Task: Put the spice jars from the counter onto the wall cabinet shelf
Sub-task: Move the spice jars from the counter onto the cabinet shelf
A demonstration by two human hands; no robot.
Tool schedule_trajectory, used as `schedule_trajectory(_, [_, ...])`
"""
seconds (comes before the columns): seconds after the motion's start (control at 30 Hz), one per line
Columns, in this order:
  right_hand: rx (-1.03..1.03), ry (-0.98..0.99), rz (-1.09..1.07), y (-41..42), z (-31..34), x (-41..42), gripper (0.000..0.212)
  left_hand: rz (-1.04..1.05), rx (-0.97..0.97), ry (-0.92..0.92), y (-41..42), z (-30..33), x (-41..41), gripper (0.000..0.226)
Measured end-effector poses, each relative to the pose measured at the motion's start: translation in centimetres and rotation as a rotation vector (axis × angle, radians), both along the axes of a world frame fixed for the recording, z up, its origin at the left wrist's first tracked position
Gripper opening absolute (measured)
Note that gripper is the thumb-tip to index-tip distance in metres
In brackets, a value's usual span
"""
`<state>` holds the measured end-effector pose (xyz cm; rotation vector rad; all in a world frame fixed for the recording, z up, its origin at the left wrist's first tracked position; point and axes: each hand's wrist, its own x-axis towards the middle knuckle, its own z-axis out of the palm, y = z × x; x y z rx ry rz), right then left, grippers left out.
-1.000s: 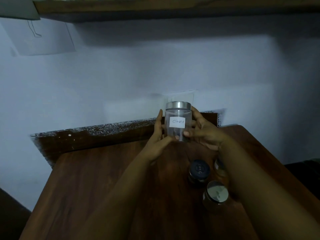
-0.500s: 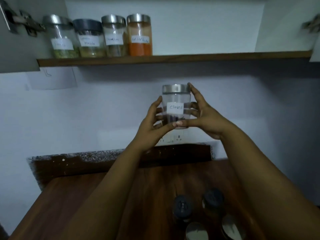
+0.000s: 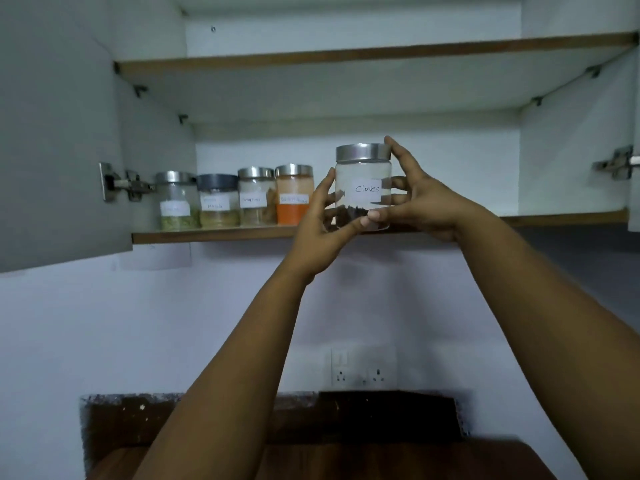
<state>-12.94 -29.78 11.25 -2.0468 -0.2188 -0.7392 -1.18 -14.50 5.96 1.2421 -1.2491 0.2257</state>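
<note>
Head view, fingers first: the left hand (image 3: 320,233) has its fingertips (image 3: 329,183) spread up the left wall of the cloves jar (image 3: 363,188), with the thumb pressed along the lower front near the base. The right hand (image 3: 420,202) closes on the opposite side, its index finger reaching up to the edge of the silver lid (image 3: 363,152) and its thumb meeting the left thumb low on the glass. Both hands are curled firmly around the jar, which stands upright between them, its white label reading "Cloves" and facing the camera; dark cloves lie in the bottom.

That jar is held in front of the lower shelf (image 3: 214,233) of the open wall cabinet, with its base about level with the shelf's front edge; whether it touches the board cannot be told. Just to its left on the shelf stands a row of four labelled jars, close together: an orange-powder jar (image 3: 292,197) nearest, then a jar with pale pieces (image 3: 256,199), a dark-lidded jar (image 3: 217,202), and a jar with greenish contents (image 3: 175,202) at the far left beside the door hinge (image 3: 126,185).

An upper shelf (image 3: 346,55) runs above. Both forearms rise from the bottom of the frame. On the wall below sits a socket plate (image 3: 362,367), and beneath it the dark backsplash and wooden counter (image 3: 311,459).
</note>
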Motion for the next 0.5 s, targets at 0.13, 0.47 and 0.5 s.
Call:
schedule_trajectory(0.13, [-0.021,0.058,-0.061,-0.9,1.6,2.9,0.118,0.169,0.098,-0.068,-1.0,1.7,2.1,0.088])
schedule_trajectory(0.47, [-0.115,0.25,-0.304,-2.2,2.5,9.5,0.11,1.139,-0.013,-0.704,-0.4,-3.5,11.3,0.055])
schedule_trajectory(0.5, [-0.125,0.263,-0.321,-2.1,2.5,10.0,0.109,1.14,-0.039,-0.698,-0.4,-3.4,11.4,0.055])
